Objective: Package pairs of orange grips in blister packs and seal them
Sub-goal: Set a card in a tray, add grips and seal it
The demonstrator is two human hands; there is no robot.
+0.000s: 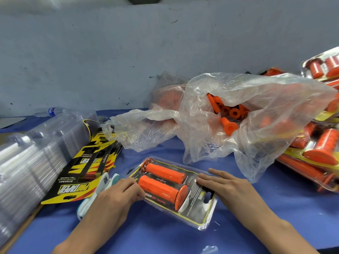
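Sealing: my flat right hand [225, 187] is pressing the blister pack [200, 215], my left hand [117, 197] is pinching its edge; I am advising even pressure around the orange grips [161, 187].

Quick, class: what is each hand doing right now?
Left hand: fingers bent on the blister pack's edge; grip cannot be told.
Right hand: open, flat fingers pressing the blister pack.

Left hand [117, 195]: at the left edge of the blister pack [200, 211], fingers bent, tips pressing on that edge; thumb hidden, pinch not confirmed. Right hand [229, 187]: palm-down on the pack's right side, fingers straight, slightly spread. Both forearms bare, flanking the pack's near end.
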